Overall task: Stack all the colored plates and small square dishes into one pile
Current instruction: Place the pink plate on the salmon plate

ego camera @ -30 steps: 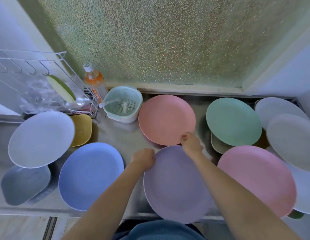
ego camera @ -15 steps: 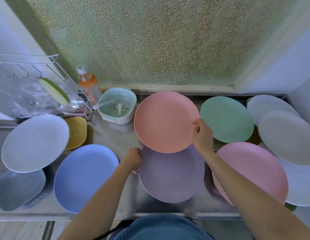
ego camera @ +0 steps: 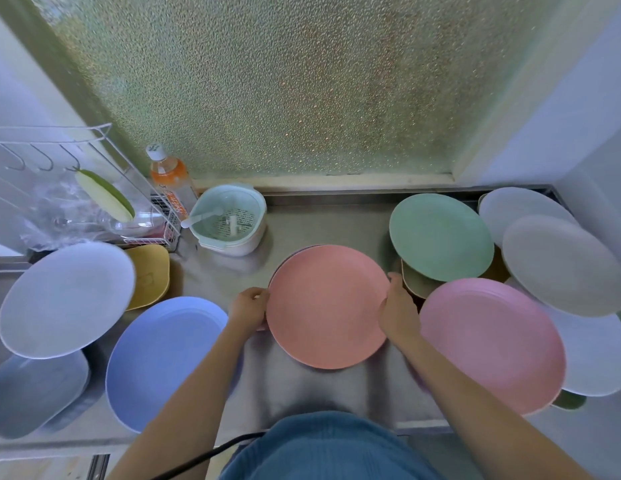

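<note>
My left hand (ego camera: 249, 308) and right hand (ego camera: 399, 311) grip opposite edges of the salmon plate (ego camera: 328, 306), which lies on the steel counter (ego camera: 337, 223) over a purple plate (ego camera: 288, 258). A blue plate (ego camera: 163, 358) sits left, a pink plate (ego camera: 492, 344) right, a green plate (ego camera: 440, 235) farther right.

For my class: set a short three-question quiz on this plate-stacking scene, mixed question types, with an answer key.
1. True or false: both hands grip the salmon plate by its rims.
2. Which plate lies directly right of the right hand? A) blue B) pink C) yellow
3. Fill in: the green plate rests partly over a small ____ dish.

Key: 1 true, the left hand holds the opposite rim; 2 B, the pink plate; 3 olive.
</note>
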